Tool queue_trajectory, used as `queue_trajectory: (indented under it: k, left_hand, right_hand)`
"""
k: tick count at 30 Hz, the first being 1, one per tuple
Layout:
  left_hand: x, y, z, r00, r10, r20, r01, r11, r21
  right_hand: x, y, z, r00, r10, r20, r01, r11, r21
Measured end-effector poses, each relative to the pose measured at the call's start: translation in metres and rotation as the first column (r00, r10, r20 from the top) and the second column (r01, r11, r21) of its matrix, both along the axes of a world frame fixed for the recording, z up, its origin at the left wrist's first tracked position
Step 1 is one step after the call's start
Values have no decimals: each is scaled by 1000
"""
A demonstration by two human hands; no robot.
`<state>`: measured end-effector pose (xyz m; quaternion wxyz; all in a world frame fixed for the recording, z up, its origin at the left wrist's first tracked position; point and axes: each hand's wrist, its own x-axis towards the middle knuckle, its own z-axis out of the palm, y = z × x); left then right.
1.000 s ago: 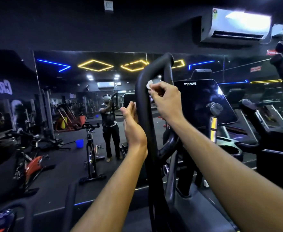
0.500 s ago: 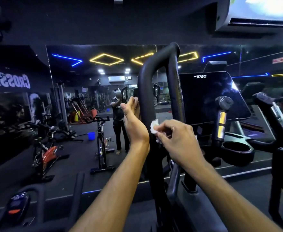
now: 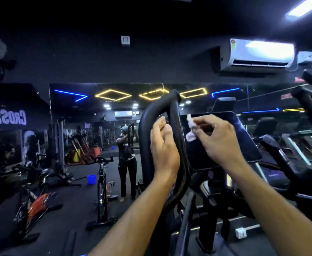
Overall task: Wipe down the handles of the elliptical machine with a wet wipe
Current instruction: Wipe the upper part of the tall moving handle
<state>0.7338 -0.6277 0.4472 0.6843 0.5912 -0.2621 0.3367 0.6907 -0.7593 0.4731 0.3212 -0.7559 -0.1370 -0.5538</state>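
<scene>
The elliptical's black looped handle [image 3: 144, 145] rises in the middle of the view. My left hand [image 3: 163, 152] is inside the loop with its fingers pointing up, resting against the loop's right bar. My right hand [image 3: 220, 143] is just right of the handle, in front of the console. It pinches a small crumpled white wet wipe [image 3: 190, 136] between thumb and fingertips. The wipe hangs a little apart from the bar and does not touch it.
The dark console screen [image 3: 245, 145] sits behind my right hand. Another machine's black handle [image 3: 310, 109] stands at the far right. A wall mirror [image 3: 88, 137] ahead reflects spin bikes, a blue bucket and a person. An air conditioner [image 3: 256, 54] hangs at the upper right.
My right hand has moved the wipe from low on the handle up and to the right, off the bar. My left hand stays against the handle.
</scene>
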Motion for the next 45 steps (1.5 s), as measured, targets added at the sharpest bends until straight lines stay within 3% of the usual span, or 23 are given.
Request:
queue_trajectory:
  k: [4, 7, 13, 18, 23, 32, 37, 42, 45]
  left_hand:
    - [24, -14, 32, 917, -237, -321, 186, 966, -180]
    - [24, -20, 50, 851, -332, -407, 248, 937, -244]
    - [42, -23, 47, 869, -341, -359, 262, 932, -251]
    - [47, -25, 43, 892, -309, -329, 251, 945, -208]
    - [50, -25, 43, 899, -309, -310, 247, 943, -223]
    - [45, -25, 41, 900, -314, -301, 255, 942, -219]
    - [52, -27, 40, 892, -365, -265, 288, 913, -288]
    - [56, -24, 39, 887, -386, -255, 297, 898, -326]
    - [58, -26, 39, 891, -387, -238, 295, 891, -344]
  right_hand:
    - [35, -15, 42, 991, -52, 124, 57, 998, -32]
    - [60, -8, 66, 994, -22, 111, 32, 996, -88]
    - [86, -1, 61, 992, 87, 92, -76, 990, -120]
    - [92, -17, 55, 978, 138, 155, -95, 962, -257]
    - [109, -5, 74, 949, 114, 293, -74, 987, -145]
    - [94, -26, 27, 946, 229, 232, -148, 936, -319]
    - [99, -7, 54, 952, 148, 268, -91, 973, -212]
    - [92, -15, 11, 946, 172, 276, -81, 947, -312]
    - [96, -19, 11, 946, 221, 236, -186, 969, -161]
